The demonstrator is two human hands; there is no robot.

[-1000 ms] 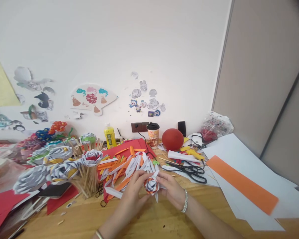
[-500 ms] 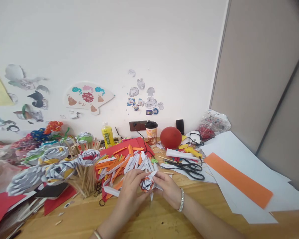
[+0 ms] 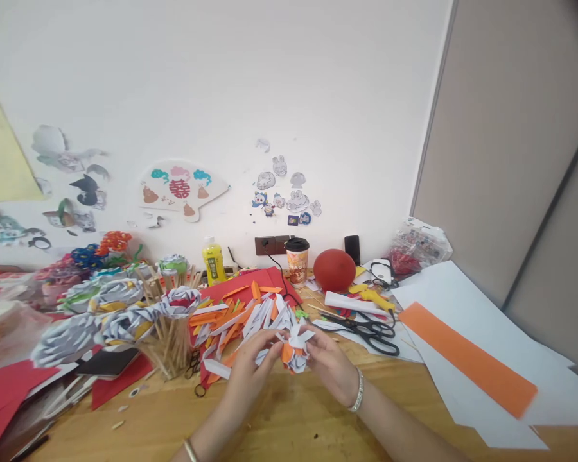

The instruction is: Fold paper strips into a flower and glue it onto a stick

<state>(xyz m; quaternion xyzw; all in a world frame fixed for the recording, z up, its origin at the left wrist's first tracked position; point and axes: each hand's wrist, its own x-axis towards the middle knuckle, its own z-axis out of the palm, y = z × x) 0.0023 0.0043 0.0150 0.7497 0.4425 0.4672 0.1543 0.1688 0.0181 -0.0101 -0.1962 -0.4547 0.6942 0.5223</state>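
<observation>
Between my two hands is a folded paper flower (image 3: 295, 351) in white and orange, its pointed strip ends sticking up. My left hand (image 3: 255, 362) grips its left side, fingers curled behind it. From the right, my right hand (image 3: 331, 366) pinches the other side, a sparkling bracelet on that wrist. Just beyond my hands lies a pile of folded paper strips (image 3: 231, 324), white and orange, on red paper. Finished-looking paper flowers on sticks (image 3: 125, 321) stand to the left.
Black scissors (image 3: 366, 330) and a yellow glue gun (image 3: 378, 298) lie right of the pile. Behind stand a paper cup (image 3: 297, 263), a red balloon (image 3: 334, 271) and a yellow bottle (image 3: 214, 262). White sheets (image 3: 467, 385) with an orange strip (image 3: 467, 359) cover the right side.
The flower has been turned in my hands, so its pointed ends now face up and more orange shows. My view has shifted slightly left.
</observation>
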